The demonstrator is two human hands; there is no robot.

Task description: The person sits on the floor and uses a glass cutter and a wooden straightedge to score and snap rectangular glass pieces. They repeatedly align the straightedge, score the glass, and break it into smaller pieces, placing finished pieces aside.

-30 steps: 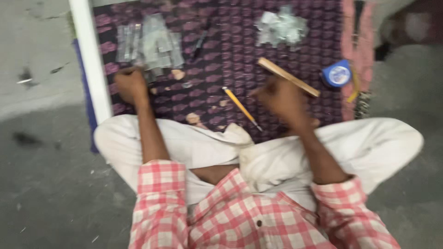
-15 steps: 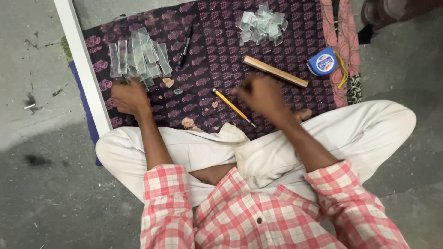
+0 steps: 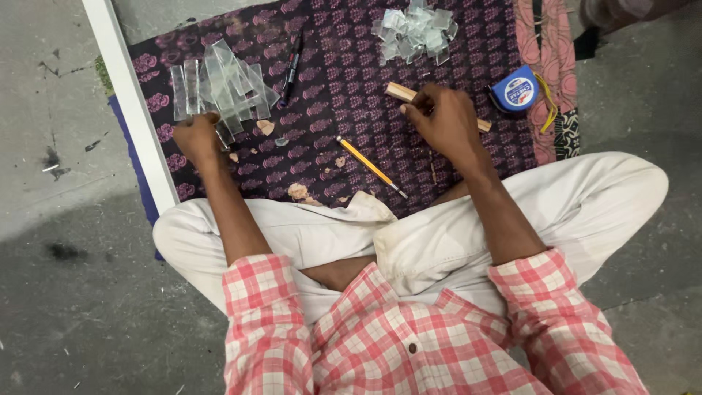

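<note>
Grey concrete floor surrounds a patterned purple cloth [image 3: 336,110] spread before the seated person. Fingers of the left hand [image 3: 196,137] curl closed on the near end of the long glass strips [image 3: 219,88]. Those of the right hand [image 3: 442,117] are closed around a wooden stick [image 3: 401,92]. Between the hands lies a yellow pencil [image 3: 369,165]; beyond the right fingers, a heap of small glass pieces [image 3: 414,31]; beside them, a blue tape measure [image 3: 514,88].

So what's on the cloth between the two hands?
In the head view, a yellow pencil lies slanted on the purple cloth between the left hand and the right hand, with a few small pale scraps near it.
</note>
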